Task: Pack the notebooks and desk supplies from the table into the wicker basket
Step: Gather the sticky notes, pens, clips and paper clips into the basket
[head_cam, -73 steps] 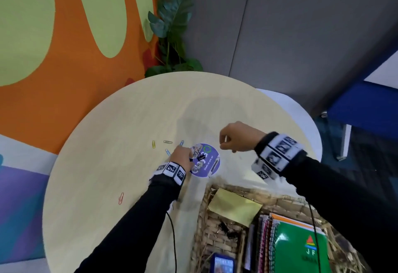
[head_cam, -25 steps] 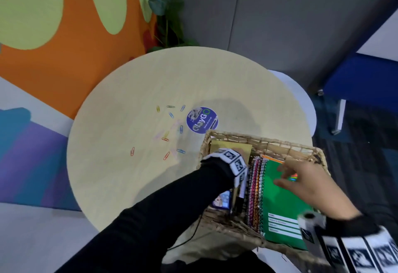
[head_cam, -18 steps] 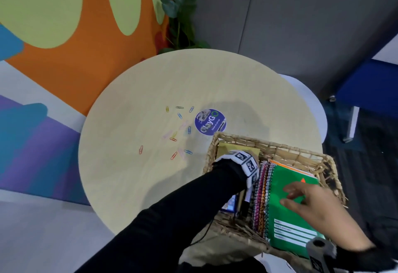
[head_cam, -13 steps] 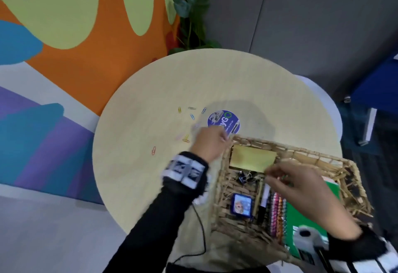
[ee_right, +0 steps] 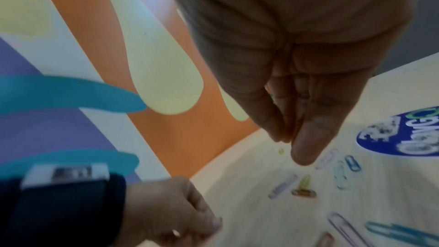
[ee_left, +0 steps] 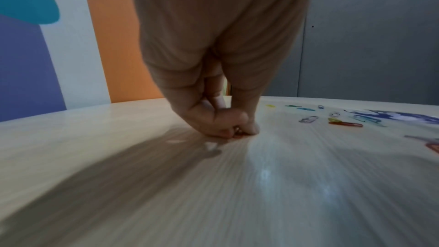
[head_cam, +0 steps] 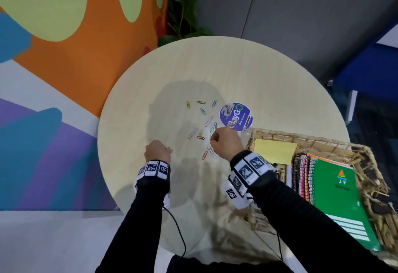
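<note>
Several coloured paper clips (head_cam: 201, 137) lie scattered mid-table. My left hand (head_cam: 168, 149) pinches a red paper clip (ee_left: 237, 135) against the tabletop, thumb and fingertips closed on it. My right hand (head_cam: 212, 141) hovers just above the clips, beside the basket. Its nearly straight fingers (ee_right: 304, 149) bunch downward over a lilac clip (ee_right: 327, 157), and I see nothing between them. The wicker basket (head_cam: 280, 136) at the right holds a yellow sticky pad (head_cam: 273, 151), spiral notebooks (head_cam: 303, 176) and a green notebook (head_cam: 336, 197).
A round purple sticker (head_cam: 235, 116) is stuck flat on the round pale wood table (head_cam: 215, 68), just beyond the basket. A leafy plant (head_cam: 183, 3) stands behind the table's far edge. Blue furniture is at the right.
Both hands have left the basket and come down over the clips. The left hand moved left and closed on a red clip; the right swung from the basket to the clip cluster.
</note>
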A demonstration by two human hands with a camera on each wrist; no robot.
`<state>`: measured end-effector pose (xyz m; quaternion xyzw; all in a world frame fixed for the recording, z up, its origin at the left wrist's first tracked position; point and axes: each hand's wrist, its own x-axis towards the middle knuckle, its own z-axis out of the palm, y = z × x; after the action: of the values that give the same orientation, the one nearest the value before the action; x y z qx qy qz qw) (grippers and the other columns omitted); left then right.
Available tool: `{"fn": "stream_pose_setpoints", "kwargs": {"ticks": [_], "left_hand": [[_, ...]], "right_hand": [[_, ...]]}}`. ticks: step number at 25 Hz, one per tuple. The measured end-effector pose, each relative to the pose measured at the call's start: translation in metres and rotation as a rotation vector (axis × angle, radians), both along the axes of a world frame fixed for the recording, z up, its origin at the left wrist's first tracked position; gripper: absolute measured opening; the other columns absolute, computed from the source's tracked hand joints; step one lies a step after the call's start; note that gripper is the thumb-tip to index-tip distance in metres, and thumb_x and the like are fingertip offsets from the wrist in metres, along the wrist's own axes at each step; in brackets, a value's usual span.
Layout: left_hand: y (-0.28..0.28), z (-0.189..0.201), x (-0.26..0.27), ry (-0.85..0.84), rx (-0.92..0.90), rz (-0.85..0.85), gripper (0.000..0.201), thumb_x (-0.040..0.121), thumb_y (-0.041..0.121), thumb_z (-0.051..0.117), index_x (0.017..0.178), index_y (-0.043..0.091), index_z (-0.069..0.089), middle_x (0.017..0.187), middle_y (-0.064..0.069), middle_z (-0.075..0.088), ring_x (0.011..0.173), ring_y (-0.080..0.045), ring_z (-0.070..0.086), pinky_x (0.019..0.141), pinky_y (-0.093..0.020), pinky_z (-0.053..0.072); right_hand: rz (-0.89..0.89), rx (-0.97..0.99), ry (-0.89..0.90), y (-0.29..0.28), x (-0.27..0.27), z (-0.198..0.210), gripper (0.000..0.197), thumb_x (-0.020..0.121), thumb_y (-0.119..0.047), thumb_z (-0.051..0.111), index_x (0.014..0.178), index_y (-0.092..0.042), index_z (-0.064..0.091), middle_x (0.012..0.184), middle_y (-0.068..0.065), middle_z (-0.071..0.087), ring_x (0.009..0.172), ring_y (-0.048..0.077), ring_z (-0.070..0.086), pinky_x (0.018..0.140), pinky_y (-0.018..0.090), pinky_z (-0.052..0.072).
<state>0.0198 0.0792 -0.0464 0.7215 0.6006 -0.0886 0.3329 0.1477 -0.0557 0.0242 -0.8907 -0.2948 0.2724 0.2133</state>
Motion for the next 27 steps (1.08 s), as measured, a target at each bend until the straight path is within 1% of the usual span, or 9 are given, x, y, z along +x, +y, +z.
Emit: {"fn": "stream_pose_setpoints", "kwargs": {"ticks": [2,6,8,14,17,20,22,24,27], "left_hand": [[0.004,-0.007,0.0,-0.003,-0.008,-0.021,0.027,0.09,0.02,0.063,0.093,-0.006,0.071,0.103,-0.022,0.072,0.096,-0.038,0.068,0.076,-0.035,0.052],[-0.002,-0.016,0.0,0.044,0.058,-0.175,0.02,0.096,0.015,0.052,0.093,-0.003,0.062,0.116,-0.022,0.063,0.106,-0.036,0.062,0.086,-0.037,0.049],[-0.005,-0.019,0.0,0.024,0.086,-0.215,0.023,0.096,0.013,0.05,0.109,-0.005,0.058,0.119,-0.023,0.059,0.108,-0.036,0.06,0.088,-0.039,0.048],[-0.004,-0.024,-0.002,0.017,0.092,-0.247,0.026,0.096,0.012,0.05,0.114,-0.006,0.054,0.12,-0.023,0.057,0.109,-0.037,0.058,0.089,-0.04,0.047],[-0.005,-0.026,-0.003,0.017,0.118,-0.256,0.027,0.096,0.011,0.05,0.115,-0.008,0.053,0.12,-0.027,0.056,0.11,-0.041,0.057,0.09,-0.042,0.046],[-0.007,-0.024,-0.001,0.01,0.134,-0.263,0.027,0.095,0.011,0.05,0.112,-0.009,0.056,0.117,-0.028,0.059,0.108,-0.042,0.058,0.088,-0.042,0.046],[-0.013,-0.014,0.001,-0.01,0.126,-0.272,0.027,0.096,0.014,0.05,0.11,-0.008,0.058,0.114,-0.027,0.062,0.108,-0.042,0.058,0.087,-0.041,0.046],[-0.026,0.003,0.006,-0.092,0.106,-0.277,0.022,0.095,0.015,0.053,0.103,-0.003,0.062,0.108,-0.023,0.067,0.105,-0.038,0.06,0.086,-0.038,0.046],[-0.048,0.032,0.019,-0.34,0.099,-0.29,0.009,0.087,0.016,0.066,0.085,0.008,0.064,0.091,-0.014,0.072,0.091,-0.031,0.067,0.085,-0.035,0.051]], "right_hand": [[0.072,-0.133,-0.036,0.009,-0.002,-0.012,0.021,0.085,-0.001,0.051,0.1,-0.003,0.066,0.107,0.015,0.067,0.099,0.032,0.063,0.082,0.032,0.05],[0.379,-0.317,-0.087,0.024,-0.013,-0.026,0.024,0.088,0.001,0.054,0.112,0.0,0.06,0.119,0.018,0.059,0.109,0.033,0.058,0.091,0.035,0.047],[0.426,-0.352,-0.093,0.029,-0.016,-0.031,0.026,0.089,0.004,0.048,0.112,0.0,0.059,0.121,0.019,0.057,0.111,0.033,0.057,0.091,0.035,0.046],[0.49,-0.521,-0.135,0.039,-0.013,-0.033,0.03,0.089,0.007,0.043,0.115,0.007,0.059,0.121,0.023,0.061,0.111,0.037,0.059,0.09,0.037,0.048],[0.529,-0.485,-0.139,0.037,-0.014,-0.033,0.025,0.09,0.003,0.047,0.112,0.004,0.06,0.118,0.023,0.062,0.109,0.038,0.061,0.088,0.038,0.049],[0.533,-0.445,-0.142,0.032,-0.017,-0.025,0.01,0.085,0.0,0.055,0.091,-0.006,0.058,0.11,0.02,0.062,0.102,0.038,0.064,0.078,0.037,0.05],[0.547,-0.409,-0.149,0.028,-0.015,-0.003,0.016,0.087,0.0,0.054,0.103,-0.003,0.057,0.115,0.021,0.059,0.107,0.037,0.061,0.083,0.038,0.049],[0.48,-0.291,-0.194,0.011,-0.003,0.033,0.023,0.089,-0.001,0.053,0.11,0.004,0.058,0.115,0.021,0.061,0.107,0.035,0.06,0.083,0.036,0.047],[0.329,-0.144,-0.209,-0.047,0.032,0.077,0.013,0.079,-0.001,0.059,0.09,-0.001,0.068,0.091,0.013,0.069,0.086,0.027,0.062,0.069,0.027,0.042]]}}
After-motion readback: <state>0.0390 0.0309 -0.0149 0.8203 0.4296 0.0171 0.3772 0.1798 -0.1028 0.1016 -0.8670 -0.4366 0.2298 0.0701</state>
